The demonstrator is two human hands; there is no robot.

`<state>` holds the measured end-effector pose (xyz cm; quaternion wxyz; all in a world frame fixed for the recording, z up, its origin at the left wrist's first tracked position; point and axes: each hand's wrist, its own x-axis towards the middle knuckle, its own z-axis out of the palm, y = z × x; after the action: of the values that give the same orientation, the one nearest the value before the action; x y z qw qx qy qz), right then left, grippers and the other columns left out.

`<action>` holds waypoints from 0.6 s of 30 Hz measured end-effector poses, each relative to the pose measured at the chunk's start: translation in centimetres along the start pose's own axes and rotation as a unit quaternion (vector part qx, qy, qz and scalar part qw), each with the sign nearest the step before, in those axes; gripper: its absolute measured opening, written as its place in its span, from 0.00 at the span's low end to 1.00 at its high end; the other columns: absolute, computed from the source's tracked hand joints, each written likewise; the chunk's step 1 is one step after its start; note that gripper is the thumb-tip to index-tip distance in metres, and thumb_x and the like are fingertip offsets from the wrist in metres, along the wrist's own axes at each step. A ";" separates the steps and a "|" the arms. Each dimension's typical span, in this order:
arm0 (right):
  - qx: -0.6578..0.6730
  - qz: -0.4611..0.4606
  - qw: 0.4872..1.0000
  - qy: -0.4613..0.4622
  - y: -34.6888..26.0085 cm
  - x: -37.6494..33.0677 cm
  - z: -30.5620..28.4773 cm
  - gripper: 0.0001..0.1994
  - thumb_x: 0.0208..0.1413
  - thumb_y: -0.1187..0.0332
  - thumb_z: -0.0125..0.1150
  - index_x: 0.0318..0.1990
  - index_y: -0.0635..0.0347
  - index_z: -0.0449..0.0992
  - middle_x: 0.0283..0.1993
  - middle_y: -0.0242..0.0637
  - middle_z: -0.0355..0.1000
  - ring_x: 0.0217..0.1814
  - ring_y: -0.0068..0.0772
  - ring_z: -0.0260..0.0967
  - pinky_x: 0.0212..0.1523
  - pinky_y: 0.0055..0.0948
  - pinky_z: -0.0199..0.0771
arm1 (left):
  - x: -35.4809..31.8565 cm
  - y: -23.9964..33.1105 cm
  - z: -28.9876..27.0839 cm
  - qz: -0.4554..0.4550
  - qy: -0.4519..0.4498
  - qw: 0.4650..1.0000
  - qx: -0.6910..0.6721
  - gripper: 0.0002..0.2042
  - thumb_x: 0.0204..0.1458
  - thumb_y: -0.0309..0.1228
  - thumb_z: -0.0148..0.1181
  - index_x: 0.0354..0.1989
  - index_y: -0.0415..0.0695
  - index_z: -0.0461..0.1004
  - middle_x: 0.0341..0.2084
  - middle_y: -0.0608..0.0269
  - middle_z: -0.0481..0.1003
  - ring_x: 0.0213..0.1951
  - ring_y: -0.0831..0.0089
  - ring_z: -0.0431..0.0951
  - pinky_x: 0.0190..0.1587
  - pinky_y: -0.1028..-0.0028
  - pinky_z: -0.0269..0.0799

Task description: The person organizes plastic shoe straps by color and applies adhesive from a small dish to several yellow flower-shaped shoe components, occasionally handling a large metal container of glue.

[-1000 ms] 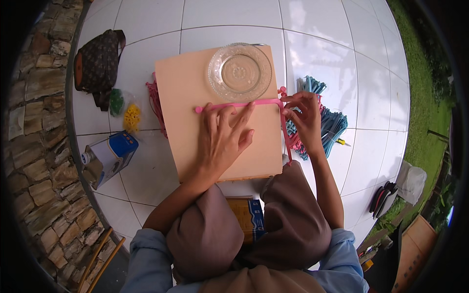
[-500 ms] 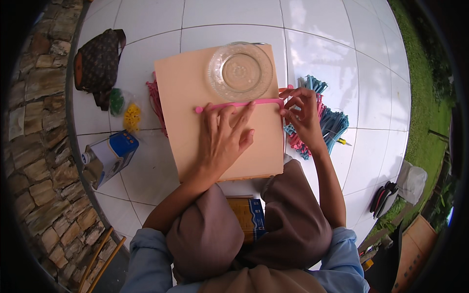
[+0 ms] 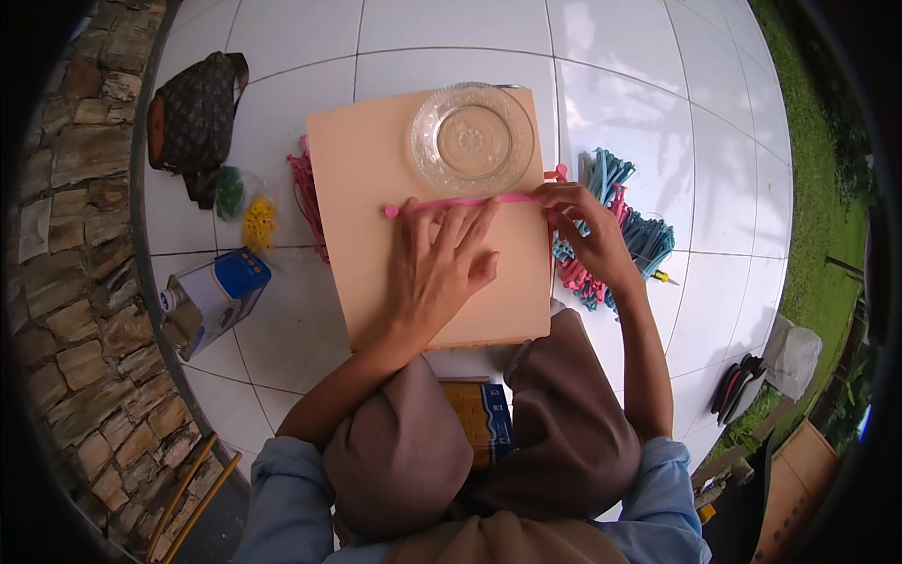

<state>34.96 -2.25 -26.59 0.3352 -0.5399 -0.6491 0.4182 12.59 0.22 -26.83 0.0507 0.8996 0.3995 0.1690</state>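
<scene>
A thin pink strip (image 3: 460, 201) with a round knob at its left end lies across a tan board (image 3: 446, 315), just below a clear patterned glass plate (image 3: 423, 141). My left hand (image 3: 437, 268) rests on the board with its fingers stretched out, the fingertips touching the strip. At the board's right edge, the bent fingers of my right hand (image 3: 592, 230) pinch the strip's right end, which they partly hide. Just beyond the right fingers, a small pink knobbed piece (image 3: 561, 173) shows.
Bundles of blue strips (image 3: 648, 240) and pink pieces (image 3: 578, 277) lie right of the board, with a yellow-handled tool (image 3: 665, 277). Leftward are pink strips (image 3: 303, 188), a brown bag (image 3: 199, 113), a bag of yellow pieces (image 3: 259, 224) and a blue-white can (image 3: 216, 296).
My right hand has moved slightly down and its fingers have closed in on the strip's right end. My left hand keeps its place on the strip. The whole view has shifted a little.
</scene>
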 end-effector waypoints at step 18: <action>-0.476 -0.044 0.877 -0.048 -6.0 5.2 0.3 0.44 0.34 0.84 0.54 0.64 0.41 0.51 0.61 0.42 0.52 0.59 0.47 0.52 0.57 0.46 0.55 | -0.2 -0.4 -0.1 0.006 -0.019 1.000 -0.017 0.28 0.41 0.41 0.59 0.55 0.53 0.66 0.42 0.61 0.62 0.44 0.60 0.61 0.52 0.54 0.60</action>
<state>31.17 2.41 -21.39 0.0240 -0.5849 -0.8079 0.0685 12.14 0.37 -26.85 0.0722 0.9042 0.3898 0.1588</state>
